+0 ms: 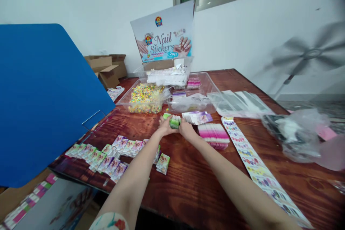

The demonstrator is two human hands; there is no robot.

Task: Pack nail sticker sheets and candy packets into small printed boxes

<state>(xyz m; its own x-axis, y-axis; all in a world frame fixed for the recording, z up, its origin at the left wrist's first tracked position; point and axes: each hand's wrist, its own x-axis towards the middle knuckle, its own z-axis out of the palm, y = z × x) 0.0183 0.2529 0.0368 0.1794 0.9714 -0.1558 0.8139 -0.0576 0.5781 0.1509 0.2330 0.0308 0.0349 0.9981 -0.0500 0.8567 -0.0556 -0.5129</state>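
From where I stand, the left grip [166,126] and the right grip [185,128] pinch a green-and-white stack of small cards [175,122] from its two sides, fingers closed in around it. Just right of the stack lie white-and-purple cards [198,117], and nearer the person, a pink-and-white card stack [214,134]. Beyond that, a long sticker strip [250,154] slants toward the near right.

Past the grip stand clear plastic trays [208,95], one heaped with yellow wrapped pieces [145,97]. Behind them a display board [164,34] reads "Nail Stickers", "PERMEN KERAS" and "2IN1". To the near left of the grip, small printed packets [104,156] lie in overlapping rows, running close to the left edge of the bench [185,183], beside a big blue panel [51,104].

The widest bare wood runs between the forearms, from the grip down to the near edge. Farther right lie clear plastic bags [299,133], with a blurred fan [312,54] beyond the bench.
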